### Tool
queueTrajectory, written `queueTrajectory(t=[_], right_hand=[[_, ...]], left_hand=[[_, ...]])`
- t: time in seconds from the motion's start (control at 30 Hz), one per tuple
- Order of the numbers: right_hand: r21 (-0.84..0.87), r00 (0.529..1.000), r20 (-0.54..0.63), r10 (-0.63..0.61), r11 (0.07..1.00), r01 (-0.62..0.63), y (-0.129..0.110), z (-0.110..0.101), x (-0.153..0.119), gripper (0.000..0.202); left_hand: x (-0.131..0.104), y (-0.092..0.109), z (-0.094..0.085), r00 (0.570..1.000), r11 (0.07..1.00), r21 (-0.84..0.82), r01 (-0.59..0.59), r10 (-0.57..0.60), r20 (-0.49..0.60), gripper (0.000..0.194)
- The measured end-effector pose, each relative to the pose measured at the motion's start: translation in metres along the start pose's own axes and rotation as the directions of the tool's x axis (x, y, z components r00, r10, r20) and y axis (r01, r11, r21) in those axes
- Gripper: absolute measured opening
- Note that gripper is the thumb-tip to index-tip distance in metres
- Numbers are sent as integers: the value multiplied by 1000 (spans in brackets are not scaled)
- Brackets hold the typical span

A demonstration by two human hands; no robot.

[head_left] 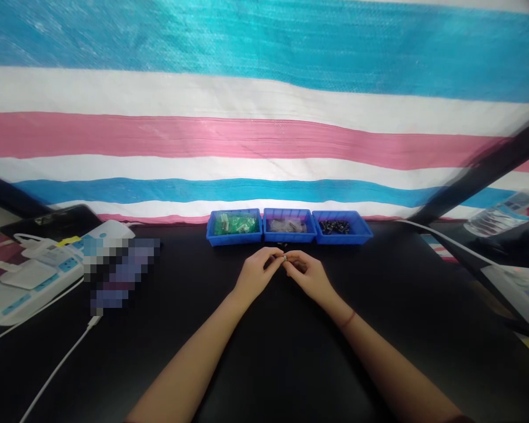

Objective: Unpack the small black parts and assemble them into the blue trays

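Observation:
Just in front of the middle bin, my left hand (258, 271) and my right hand (307, 274) meet at the fingertips. Both are closed in a pinch around a tiny pale piece (285, 258), too small to name. Several small dark bits (282, 244) lie on the table right behind my fingers. Behind them stand three blue bins in a row. The left bin (234, 239) holds green and clear pieces, the middle bin (290, 237) holds greyish translucent pieces, and the right bin (344, 239) holds small black parts.
On the left of the black table (264, 364) lie a white power strip (62, 270) with plugs, a blurred-out device (126, 273) and a white cable (55, 370). To the right are another power strip (518, 288) and a clear plastic bottle (502, 214). A striped sheet (264, 138) hangs behind.

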State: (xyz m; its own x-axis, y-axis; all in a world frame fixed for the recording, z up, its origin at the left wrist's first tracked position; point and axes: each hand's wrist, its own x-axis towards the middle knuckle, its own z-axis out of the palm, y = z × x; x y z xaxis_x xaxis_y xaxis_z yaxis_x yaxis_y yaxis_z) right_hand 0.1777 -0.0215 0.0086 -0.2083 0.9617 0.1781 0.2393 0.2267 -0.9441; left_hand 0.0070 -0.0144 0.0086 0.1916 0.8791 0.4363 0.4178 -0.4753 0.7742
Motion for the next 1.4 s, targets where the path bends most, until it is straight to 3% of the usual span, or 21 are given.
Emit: queueTrajectory(t=[0.1,0.17,0.23,0.3,0.37,0.47,0.6,0.73,0.83,0.9,1.0,1.07,1.17,1.27,1.4], right_hand=[[26,999,-51,-6,1000,7,-1,1,1,20],[70,984,-180,7,998,5,0,-4,5,22],[105,930,-364,42,994,-4,1,-14,13,25],[127,843,-532,81,992,-16,3,-29,22,30],[141,773,-623,119,989,-38,6,-44,30,33],[200,736,-647,199,976,-88,9,-60,39,39],[236,767,-605,213,968,-83,10,-61,38,40],[51,840,-540,52,998,-29,9,-49,27,25],[-204,930,-351,-110,978,38,7,-34,20,19],[-364,961,-163,-225,919,153,6,-24,17,22],[-519,945,70,-319,797,308,5,-14,16,37],[-580,936,140,-324,739,343,7,-11,17,42],[-605,934,159,-320,716,349,11,-12,17,39],[-573,934,107,-340,747,337,12,-13,15,38],[-505,932,39,-361,797,330,3,-11,10,26]], left_hand=[[0,3,-1,999,999,31,-36,37,-10,11],[1,4,-1,998,996,55,-67,67,-12,13],[2,3,-1,996,991,97,-89,89,-5,16],[3,1,1,995,981,172,-95,95,5,18],[3,-2,4,996,960,267,-85,82,23,19],[3,-8,10,997,914,399,-70,53,54,27],[0,-12,15,990,852,510,-119,64,124,39],[-1,-10,15,985,827,545,-139,59,160,35],[-1,-8,14,984,832,536,-141,61,165,29],[0,-7,13,984,837,527,-146,65,169,24],[0,-8,12,984,840,524,-142,62,167,19],[0,-8,12,985,839,527,-133,53,163,18],[0,-8,11,987,847,518,-119,41,158,15],[1,-7,9,991,884,459,-90,35,127,13],[1,-5,4,999,965,260,-23,13,40,13]])
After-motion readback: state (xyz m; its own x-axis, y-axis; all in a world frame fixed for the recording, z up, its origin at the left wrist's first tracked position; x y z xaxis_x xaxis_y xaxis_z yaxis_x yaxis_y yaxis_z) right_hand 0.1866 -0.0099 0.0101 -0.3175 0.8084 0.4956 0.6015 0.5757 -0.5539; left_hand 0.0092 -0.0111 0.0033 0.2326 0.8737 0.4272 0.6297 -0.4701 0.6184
